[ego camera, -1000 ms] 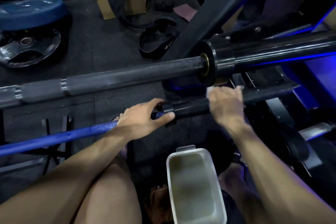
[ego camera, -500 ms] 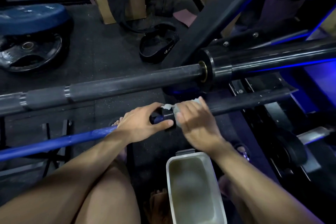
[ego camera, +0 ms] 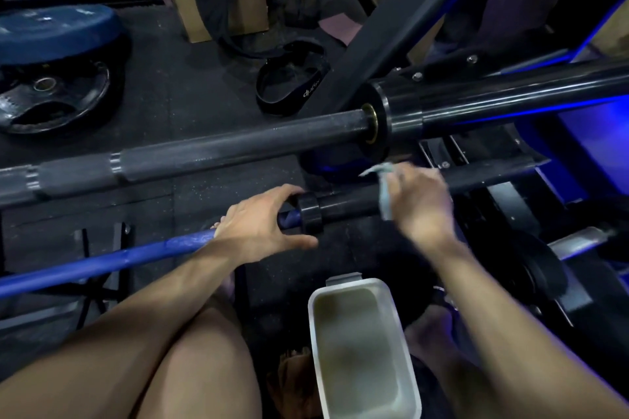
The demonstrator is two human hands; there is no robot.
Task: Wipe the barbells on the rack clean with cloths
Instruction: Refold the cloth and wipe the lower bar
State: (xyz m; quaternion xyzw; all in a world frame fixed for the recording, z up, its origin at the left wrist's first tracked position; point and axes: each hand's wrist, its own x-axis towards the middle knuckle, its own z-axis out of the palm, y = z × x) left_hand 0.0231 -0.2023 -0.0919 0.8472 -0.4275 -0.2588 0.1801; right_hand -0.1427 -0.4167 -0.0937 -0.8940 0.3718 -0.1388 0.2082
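A blue barbell (ego camera: 102,262) lies low across the frame, ending in a black collar (ego camera: 309,213) and a black sleeve (ego camera: 350,204). My left hand (ego camera: 258,224) grips the blue shaft just left of the collar. My right hand (ego camera: 418,201) is wrapped around the sleeve with a pale cloth (ego camera: 384,194) pressed against it; the hand is motion-blurred. Above it a second, dark grey barbell (ego camera: 221,146) rests on the rack, with a thick black sleeve (ego camera: 510,102) running off to the right.
A white rectangular tub (ego camera: 405,333) of murky water stands on the floor between my knees. Weight plates (ego camera: 51,95) lie at the far left. A black belt (ego camera: 292,82) lies on the floor behind the bars. Black and blue rack frame (ego camera: 391,37) fills the right side.
My right hand with the cloth slid right along the black sleeve, away from the collar. My left hand kept its grip on the blue shaft.
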